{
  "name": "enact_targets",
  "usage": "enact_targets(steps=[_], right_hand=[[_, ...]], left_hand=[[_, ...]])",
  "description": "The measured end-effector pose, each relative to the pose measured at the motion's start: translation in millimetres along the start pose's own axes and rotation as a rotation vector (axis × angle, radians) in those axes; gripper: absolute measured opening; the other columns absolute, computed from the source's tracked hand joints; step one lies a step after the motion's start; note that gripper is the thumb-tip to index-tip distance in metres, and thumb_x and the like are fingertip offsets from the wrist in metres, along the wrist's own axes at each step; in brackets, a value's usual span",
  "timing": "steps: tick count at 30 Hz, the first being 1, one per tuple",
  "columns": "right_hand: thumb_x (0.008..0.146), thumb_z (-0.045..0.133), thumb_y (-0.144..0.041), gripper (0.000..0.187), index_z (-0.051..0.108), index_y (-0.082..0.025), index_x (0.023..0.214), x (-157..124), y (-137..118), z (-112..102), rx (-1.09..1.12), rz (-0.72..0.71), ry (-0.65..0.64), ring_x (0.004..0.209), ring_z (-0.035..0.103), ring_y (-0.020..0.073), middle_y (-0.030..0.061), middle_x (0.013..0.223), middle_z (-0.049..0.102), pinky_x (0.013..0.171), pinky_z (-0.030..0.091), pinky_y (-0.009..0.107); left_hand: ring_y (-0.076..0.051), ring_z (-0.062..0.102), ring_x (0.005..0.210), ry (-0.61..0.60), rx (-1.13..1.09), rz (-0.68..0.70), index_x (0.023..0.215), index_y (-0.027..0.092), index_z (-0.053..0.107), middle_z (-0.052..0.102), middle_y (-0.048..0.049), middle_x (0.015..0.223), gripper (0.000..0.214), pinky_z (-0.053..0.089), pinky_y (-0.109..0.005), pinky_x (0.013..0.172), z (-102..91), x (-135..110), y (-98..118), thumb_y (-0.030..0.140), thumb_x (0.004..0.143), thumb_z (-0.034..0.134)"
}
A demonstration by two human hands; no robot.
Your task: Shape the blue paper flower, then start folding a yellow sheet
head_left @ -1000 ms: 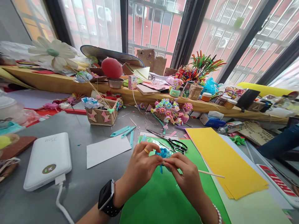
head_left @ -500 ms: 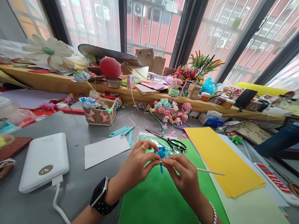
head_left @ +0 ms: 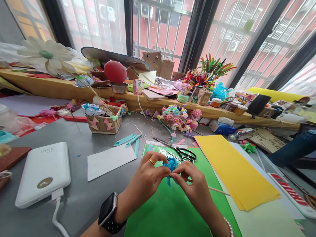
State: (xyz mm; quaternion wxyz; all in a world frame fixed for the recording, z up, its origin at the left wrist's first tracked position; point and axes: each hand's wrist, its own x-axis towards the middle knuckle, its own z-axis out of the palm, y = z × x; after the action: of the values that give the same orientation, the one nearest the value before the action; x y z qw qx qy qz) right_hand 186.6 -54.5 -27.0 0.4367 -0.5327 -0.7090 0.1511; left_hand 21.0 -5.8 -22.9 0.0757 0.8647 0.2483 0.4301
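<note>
A blue paper flower [head_left: 170, 162] sits between my two hands over the green sheet [head_left: 158, 210]. My left hand [head_left: 151, 172] is closed, thumb and index finger pinching the flower's base. My right hand [head_left: 194, 181] pinches close beside it, with a thin wooden stick [head_left: 220, 191] running under its fingers and out to the right. The fingers cover the place where flower and stick come together. A blue strip hangs below the pinch. Just behind the flower lie black-handled scissors [head_left: 186, 154].
Left of the green sheet lie a white card [head_left: 111, 163], light-blue paper strips [head_left: 124, 139] and a white power bank [head_left: 44, 174] with its cable. Yellow paper [head_left: 237, 171] lies on the right. Behind stand a cardboard basket [head_left: 103, 123] and small crocheted-looking flowers [head_left: 176, 117].
The stick's free end has swung down and drawn left. My right fingers have curled more around the pinch, and the blue flower has turned slightly.
</note>
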Motion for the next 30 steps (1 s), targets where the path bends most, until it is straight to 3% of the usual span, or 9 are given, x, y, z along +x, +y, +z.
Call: enact_targets(steps=[6, 12, 19, 23, 26, 30], right_hand=[[0.083, 0.055, -0.03, 0.02, 0.063, -0.017, 0.07, 1, 2, -1, -0.001, -0.005, -0.014, 0.054, 0.053, 0.0118, 0.0023, 0.067, 0.059, 0.047, 0.044, 0.022], [0.083, 0.056, -0.022, 0.013, 0.067, -0.018, 0.077, 0, 4, 2, 0.03, -0.113, 0.075, 0.061, 0.058, 0.0133, 0.0033, 0.069, 0.061, 0.052, 0.048, 0.022], [0.084, 0.052, -0.02, 0.014, 0.061, -0.017, 0.073, 0, 3, 2, -0.066, -0.18, 0.137, 0.063, 0.057, 0.015, 0.0037, 0.069, 0.059, 0.053, 0.047, 0.025], [0.085, 0.052, -0.02, 0.014, 0.059, -0.017, 0.073, 0, 3, 1, -0.073, -0.209, 0.141, 0.064, 0.057, 0.0153, 0.0038, 0.069, 0.057, 0.053, 0.047, 0.025], [0.085, 0.051, -0.02, 0.015, 0.058, -0.017, 0.073, 0, 1, 1, -0.062, -0.26, 0.14, 0.065, 0.056, 0.0156, 0.0044, 0.07, 0.058, 0.055, 0.047, 0.025], [0.087, 0.049, -0.022, 0.015, 0.058, -0.017, 0.075, 0, -3, 2, -0.065, -0.315, 0.139, 0.066, 0.056, 0.0159, 0.0047, 0.071, 0.057, 0.056, 0.048, 0.027]], left_hand=[[-0.017, 0.046, 0.084, 0.017, 0.1, 0.097, 0.081, 0.021, 0.063, 0.06, -0.0024, 0.086, 0.018, 0.041, -0.029, 0.076, -3.4, 0, 2, 0.005, 0.08, 0.054], [-0.017, 0.047, 0.083, 0.058, 0.16, 0.106, 0.082, 0.022, 0.063, 0.061, -0.002, 0.085, 0.019, 0.041, -0.029, 0.075, -3.9, 1, 4, 0.007, 0.081, 0.051], [-0.016, 0.051, 0.084, 0.042, -0.027, 0.015, 0.084, 0.023, 0.065, 0.058, -0.003, 0.087, 0.012, 0.045, -0.028, 0.075, -3.8, 1, -1, 0.014, 0.08, 0.057], [-0.018, 0.052, 0.091, 0.06, -0.284, -0.182, 0.103, 0.022, 0.058, 0.056, -0.0062, 0.096, 0.021, 0.046, -0.031, 0.079, -5.6, 4, -5, 0.023, 0.083, 0.052], [-0.021, 0.05, 0.104, 0.103, -0.507, -0.456, 0.115, 0.021, 0.047, 0.051, -0.01, 0.113, 0.033, 0.044, -0.035, 0.084, 1.4, 3, -9, 0.034, 0.085, 0.047], [-0.023, 0.049, 0.11, -0.048, -1.013, -0.832, 0.121, 0.022, 0.041, 0.049, -0.0104, 0.122, 0.045, 0.042, -0.037, 0.089, 16.7, 0, -12, 0.049, 0.084, 0.042]])
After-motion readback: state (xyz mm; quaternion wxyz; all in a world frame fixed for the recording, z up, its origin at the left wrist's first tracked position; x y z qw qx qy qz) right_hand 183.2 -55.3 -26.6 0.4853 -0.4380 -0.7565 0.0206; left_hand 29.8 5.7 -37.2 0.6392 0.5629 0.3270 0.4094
